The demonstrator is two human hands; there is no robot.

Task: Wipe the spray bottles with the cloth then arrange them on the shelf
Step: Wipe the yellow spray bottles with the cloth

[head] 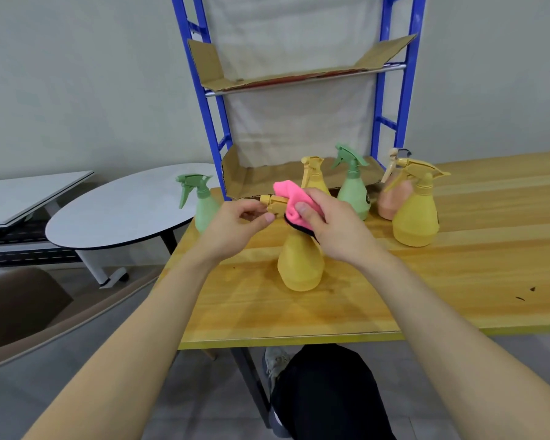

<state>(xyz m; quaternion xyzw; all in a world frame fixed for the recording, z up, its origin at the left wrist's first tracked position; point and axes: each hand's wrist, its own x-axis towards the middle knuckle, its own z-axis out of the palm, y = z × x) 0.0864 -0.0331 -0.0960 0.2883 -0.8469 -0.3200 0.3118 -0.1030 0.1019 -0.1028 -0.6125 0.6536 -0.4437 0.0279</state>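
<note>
Right grip point(331, 223): pink cloth point(291, 198).

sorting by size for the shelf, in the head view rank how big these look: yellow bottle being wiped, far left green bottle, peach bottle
1. yellow bottle being wiped, though nearest the camera
2. far left green bottle
3. peach bottle, partly hidden, so unsure

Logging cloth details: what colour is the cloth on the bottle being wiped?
Bright pink cloth with a dark edge, seen in the head view.

left hand point(240, 222) pinching yellow bottle point(300, 265), right hand point(331, 223) cloth-wiping
</note>
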